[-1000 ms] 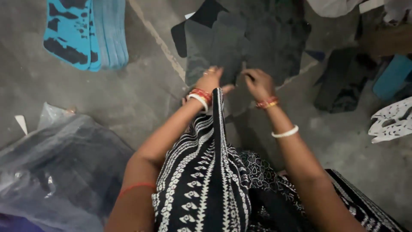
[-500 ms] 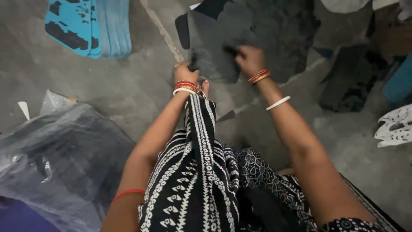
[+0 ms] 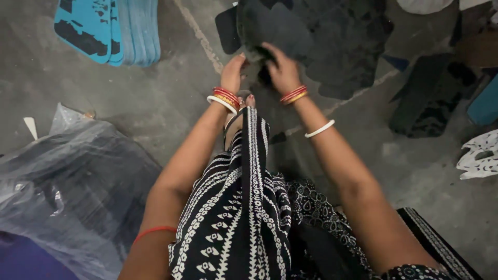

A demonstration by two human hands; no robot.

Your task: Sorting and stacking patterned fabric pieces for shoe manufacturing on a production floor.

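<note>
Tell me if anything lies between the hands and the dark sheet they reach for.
Nothing visible does. Both the left hand and the right hand are already on the dark sheet, gripping its near edge at the front of the pile on the floor.

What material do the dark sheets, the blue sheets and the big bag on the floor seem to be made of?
Dark sheets: probably foam or rubber, matte, flat with cut edges; both hands grip one. Blue sheets: likely the same stuff, matte, stacked, with thin layered edges showing. Bag: thin clear plastic, glossy and wrinkled, with dark contents showing through.
</note>
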